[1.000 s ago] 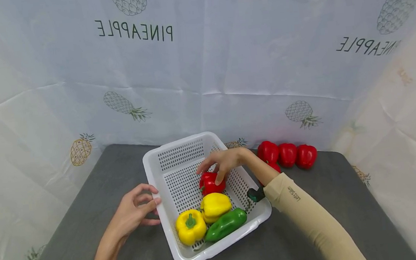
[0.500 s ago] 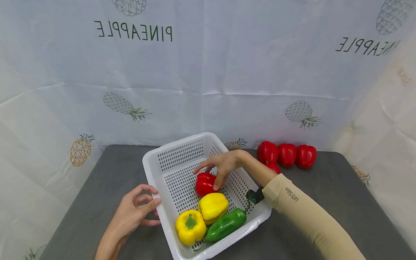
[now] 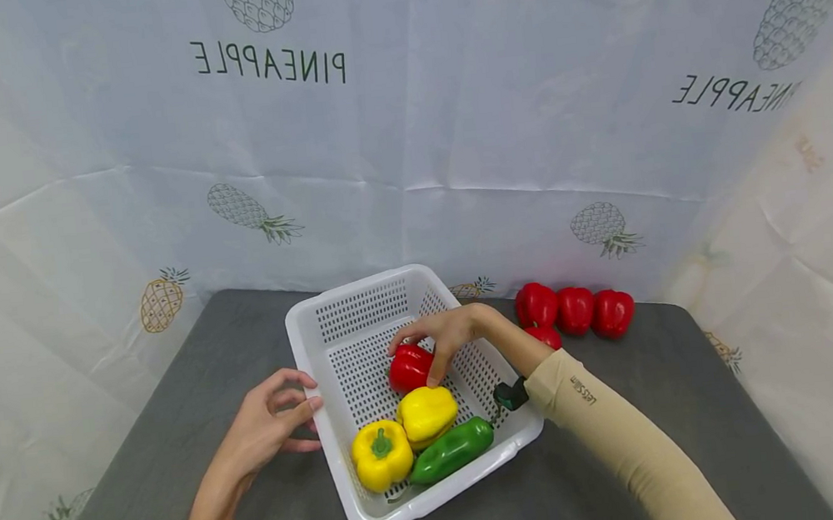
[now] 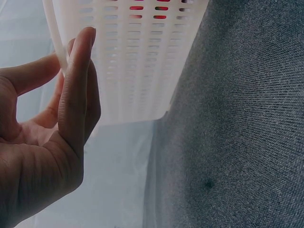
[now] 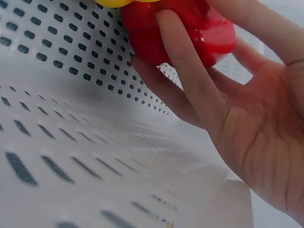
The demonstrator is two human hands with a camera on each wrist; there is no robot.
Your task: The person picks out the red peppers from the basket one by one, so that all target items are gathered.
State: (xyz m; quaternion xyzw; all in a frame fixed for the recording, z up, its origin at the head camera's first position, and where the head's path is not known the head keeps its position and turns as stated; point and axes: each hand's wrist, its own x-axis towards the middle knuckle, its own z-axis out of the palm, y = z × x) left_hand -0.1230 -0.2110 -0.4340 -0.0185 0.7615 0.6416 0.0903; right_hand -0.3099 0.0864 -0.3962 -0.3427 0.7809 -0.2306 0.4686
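A white perforated basket (image 3: 348, 492) stands on the dark table, set at a slant. My left hand (image 3: 269, 416) pinches its left rim between thumb and fingers; the left wrist view shows the basket wall (image 4: 133, 71) from outside. Inside the basket, my right hand (image 3: 453, 330) holds a red bell pepper (image 3: 406, 368), with fingers curled round it from above and the thumb on the near side. Beside it is a yellow bell pepper (image 3: 427, 414). A second yellow bell pepper (image 3: 381, 458), stem up, and a long green pepper (image 3: 452, 451) lie along the near side.
Several red bell peppers (image 3: 575, 310) sit grouped on the table (image 3: 649, 405), right of the basket near the back edge. A patterned white cloth (image 3: 434, 124) hangs behind the table and along both sides.
The red bell pepper in my right hand has turned and shifted slightly left. The neighbouring yellow bell pepper has moved a little left too. My left hand has stayed at the rim.
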